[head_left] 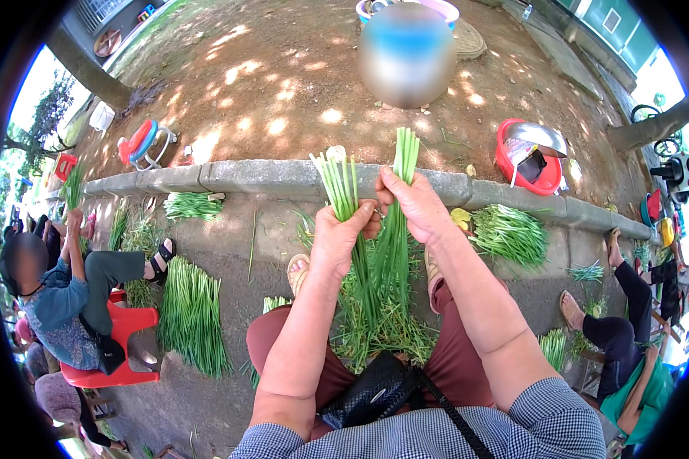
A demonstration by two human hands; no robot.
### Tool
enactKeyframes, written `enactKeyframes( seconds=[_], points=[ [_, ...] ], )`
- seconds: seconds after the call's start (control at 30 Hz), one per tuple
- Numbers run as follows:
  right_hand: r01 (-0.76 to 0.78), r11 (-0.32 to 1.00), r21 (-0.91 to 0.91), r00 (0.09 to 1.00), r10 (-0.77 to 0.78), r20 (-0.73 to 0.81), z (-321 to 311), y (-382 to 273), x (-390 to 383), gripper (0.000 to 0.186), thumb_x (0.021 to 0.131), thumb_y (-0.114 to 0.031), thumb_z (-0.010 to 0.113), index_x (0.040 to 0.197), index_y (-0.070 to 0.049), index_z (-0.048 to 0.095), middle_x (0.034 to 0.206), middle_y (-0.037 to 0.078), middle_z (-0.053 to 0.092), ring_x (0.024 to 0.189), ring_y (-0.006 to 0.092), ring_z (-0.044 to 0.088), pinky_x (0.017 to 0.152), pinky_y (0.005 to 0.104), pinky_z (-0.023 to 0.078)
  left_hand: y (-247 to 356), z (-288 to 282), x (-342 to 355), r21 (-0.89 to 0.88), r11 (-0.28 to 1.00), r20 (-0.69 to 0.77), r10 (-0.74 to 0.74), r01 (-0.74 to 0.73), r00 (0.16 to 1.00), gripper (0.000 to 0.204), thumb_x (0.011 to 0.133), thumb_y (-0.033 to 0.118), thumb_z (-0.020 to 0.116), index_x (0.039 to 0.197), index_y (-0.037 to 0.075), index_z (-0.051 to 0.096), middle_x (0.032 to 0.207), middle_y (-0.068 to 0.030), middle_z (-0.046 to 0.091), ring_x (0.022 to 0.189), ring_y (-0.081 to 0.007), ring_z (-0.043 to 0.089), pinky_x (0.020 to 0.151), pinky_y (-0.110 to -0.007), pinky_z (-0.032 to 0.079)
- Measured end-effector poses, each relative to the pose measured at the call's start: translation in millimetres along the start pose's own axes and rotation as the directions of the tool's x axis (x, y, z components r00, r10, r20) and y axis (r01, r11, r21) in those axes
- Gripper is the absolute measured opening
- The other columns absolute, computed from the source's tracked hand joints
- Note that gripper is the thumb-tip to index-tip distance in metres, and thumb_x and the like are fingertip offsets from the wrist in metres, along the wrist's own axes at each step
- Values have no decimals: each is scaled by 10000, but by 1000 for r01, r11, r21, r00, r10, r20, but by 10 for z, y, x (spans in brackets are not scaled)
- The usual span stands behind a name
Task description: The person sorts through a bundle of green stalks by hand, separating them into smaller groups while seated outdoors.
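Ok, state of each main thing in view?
Left hand: closed, gripping.
Right hand: closed, gripping.
Left long green stalk bunch: held, pale ends up.
Right long green stalk bunch: held, pale ends up.
Flat green stalk pile at left: lying down.
Round red plastic basin: upright, partly covered.
Red plastic seat: occupied.

Both bare forearms reach forward, converging; the bare left hand and the bare right hand, slightly farther forward, both curl into grips.

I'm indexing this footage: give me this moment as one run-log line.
left hand: holds left bunch | right hand: holds right bunch | below: loose greens | beyond: kerb
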State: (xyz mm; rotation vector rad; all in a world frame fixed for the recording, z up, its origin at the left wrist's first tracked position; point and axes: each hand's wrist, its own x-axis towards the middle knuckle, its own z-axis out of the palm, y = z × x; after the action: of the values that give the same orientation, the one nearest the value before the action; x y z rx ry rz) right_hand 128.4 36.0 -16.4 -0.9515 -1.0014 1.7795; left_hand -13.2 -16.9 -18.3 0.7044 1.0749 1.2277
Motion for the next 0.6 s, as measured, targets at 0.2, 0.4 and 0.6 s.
enactKeyframes(
  seconds=[0.2, 0.4, 0.6],
  points=[
    [4, 1000, -16, 1000, -4, -8, -87, -327, -95, 292, 887, -319, 582, 977, -42, 587, 623, -22, 480, 510, 61, 421, 483, 210, 376, 71, -131, 28, 22, 1000, -26, 19, -18, 999, 159, 842, 121, 633, 914, -20, 637, 709, -62, 630, 564, -114, 571, 511, -235, 463],
    [41, 963, -267, 996, -62, -68, -95, -302, -109, 242, 788, -237, 706, 903, -34, 641, 608, -22, 547, 468, 38, 447, 412, 185, 344, 103, -121, 26, 86, 996, 13, 13, -14, 1000, 111, 838, 103, 632, 887, 4, 642, 673, -43, 617, 502, -76, 504, 443, -210, 389],
    [13, 973, -231, 999, -6, 33, 60, -151, -94, 218, 752, -192, 736, 851, -23, 639, 653, 29, 620, 514, 63, 526, 410, 197, 357, -25, -50, 12, 119, 993, 144, -22, 5, 989, 126, 842, 117, 634, 889, 0, 636, 699, -53, 623, 514, -84, 514, 453, -205, 392]
  ],
)
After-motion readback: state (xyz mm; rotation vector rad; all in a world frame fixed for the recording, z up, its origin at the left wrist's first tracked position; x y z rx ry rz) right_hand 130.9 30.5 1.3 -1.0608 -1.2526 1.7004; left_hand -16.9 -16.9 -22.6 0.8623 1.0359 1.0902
